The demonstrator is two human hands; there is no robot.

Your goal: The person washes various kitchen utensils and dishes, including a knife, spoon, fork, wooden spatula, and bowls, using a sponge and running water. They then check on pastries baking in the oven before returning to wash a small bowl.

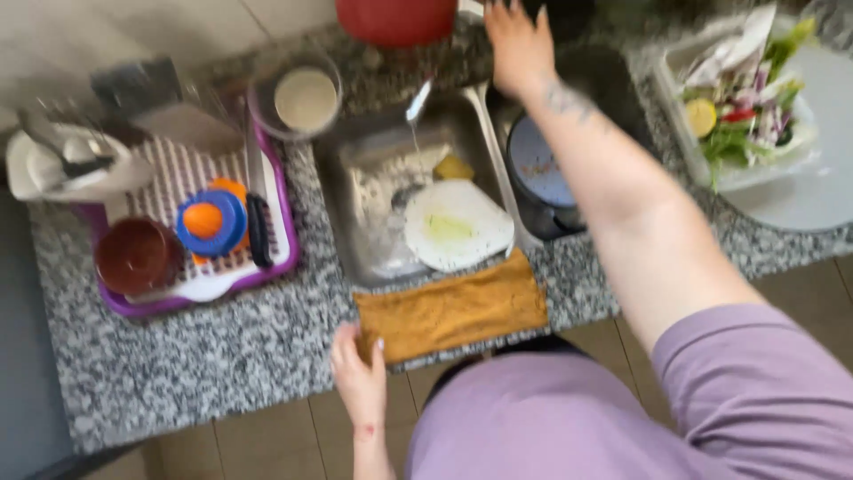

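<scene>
My left hand rests on the near edge of the granite counter, its fingers touching the left end of a mustard-yellow cloth laid along the sink's front rim. My right hand reaches far back over the counter, fingers spread and holding nothing, near the tap behind the steel sink. A thin stream of water runs from the tap. In the sink lie a white plate with greenish residue and a yellow sponge.
A purple drying rack at left holds a brown cup, a blue and orange lid and a white dish. A glass bowl stands behind it. A second basin holds a dark pot. A container of salad sits right; a red pot behind.
</scene>
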